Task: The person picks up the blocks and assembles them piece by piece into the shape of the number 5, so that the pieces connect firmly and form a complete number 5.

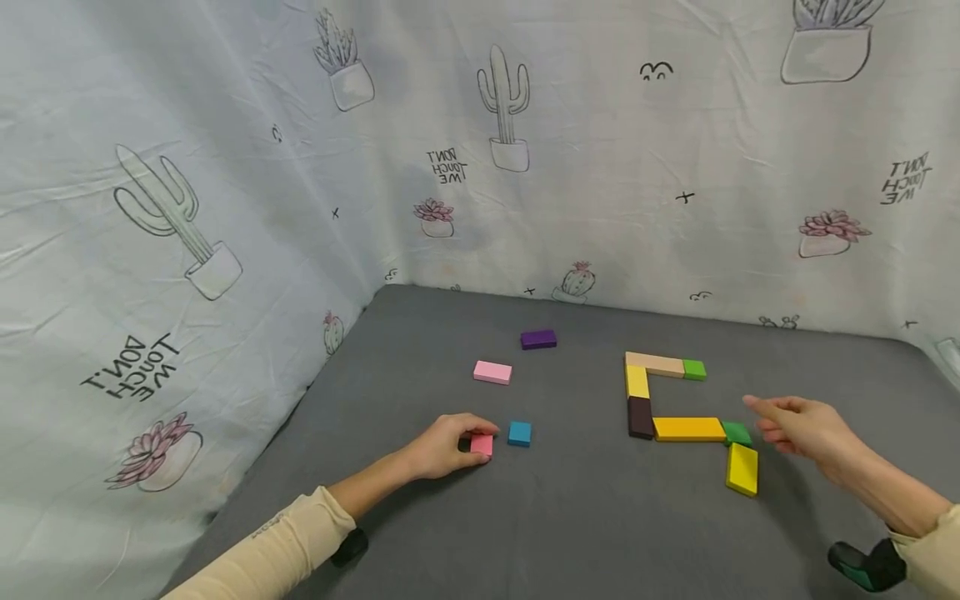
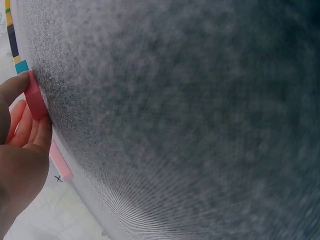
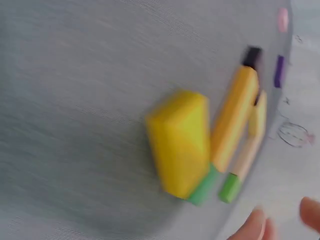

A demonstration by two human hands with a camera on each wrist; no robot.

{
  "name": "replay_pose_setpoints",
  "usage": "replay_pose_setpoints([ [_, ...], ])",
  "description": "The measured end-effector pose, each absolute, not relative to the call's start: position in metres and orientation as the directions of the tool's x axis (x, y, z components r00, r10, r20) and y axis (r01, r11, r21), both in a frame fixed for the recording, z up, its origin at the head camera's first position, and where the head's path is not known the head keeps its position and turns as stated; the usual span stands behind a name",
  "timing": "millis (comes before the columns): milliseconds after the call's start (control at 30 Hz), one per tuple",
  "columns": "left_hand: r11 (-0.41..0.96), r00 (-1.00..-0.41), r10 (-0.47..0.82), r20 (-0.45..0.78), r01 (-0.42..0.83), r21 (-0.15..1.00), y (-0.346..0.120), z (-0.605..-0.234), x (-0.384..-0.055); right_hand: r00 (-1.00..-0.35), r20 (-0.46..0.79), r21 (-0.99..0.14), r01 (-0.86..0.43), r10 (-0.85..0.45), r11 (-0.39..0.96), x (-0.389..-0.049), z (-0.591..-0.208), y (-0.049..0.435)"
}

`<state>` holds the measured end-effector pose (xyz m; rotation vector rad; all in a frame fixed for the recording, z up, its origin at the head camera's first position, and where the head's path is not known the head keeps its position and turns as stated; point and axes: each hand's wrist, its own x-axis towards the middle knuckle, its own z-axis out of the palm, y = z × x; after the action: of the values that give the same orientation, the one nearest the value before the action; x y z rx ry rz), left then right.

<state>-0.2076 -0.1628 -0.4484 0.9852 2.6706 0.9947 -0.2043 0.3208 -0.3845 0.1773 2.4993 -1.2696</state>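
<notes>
Backwards, cloth (image 1: pixel 600 150) says "DON'T TOUCH", left hand (image 1: pixel 442 447) pinching pink block (image 1: pixel 482 446), right hand (image 1: pixel 812 429) relaxed.

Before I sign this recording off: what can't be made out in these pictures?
- Head: part of the held pink block, covered by the left fingers.
- Left wrist: the far row of blocks, tiny and cut off by the top edge.
- Right wrist: most of the right hand, cut off by the edges.
- Right wrist: surface detail on the large yellow block, blurred.
</notes>
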Motion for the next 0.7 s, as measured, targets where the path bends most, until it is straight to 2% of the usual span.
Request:
replay_pose_setpoints([
  [133, 0.564, -0.778, 0.617, 0.119, 0.543, 0.622, -0.164, -0.450, -0.207, -0.958, -0.263, -0.805, 0.154, -0.112, 0.573, -0.226, -0.371, 0.307],
  [267, 0.559, -0.773, 0.620, 0.134, 0.556, 0.616, -0.164, -0.450, -0.207, -0.968, -0.206, -0.848, 0.102, -0.144, 0.521, -0.248, -0.359, 0.287],
  [533, 0.554, -0.774, 0.621, 0.124, 0.546, 0.629, -0.164, -0.450, -0.208, -0.936, -0.170, -0.927, 0.045, -0.308, 0.373, -0.283, -0.350, 0.259],
  [700, 0.556, -0.777, 0.619, 0.116, 0.537, 0.635, -0.163, -0.449, -0.207, -0.922, -0.125, -0.954, 0.011, -0.366, 0.298, -0.300, -0.355, 0.249],
])
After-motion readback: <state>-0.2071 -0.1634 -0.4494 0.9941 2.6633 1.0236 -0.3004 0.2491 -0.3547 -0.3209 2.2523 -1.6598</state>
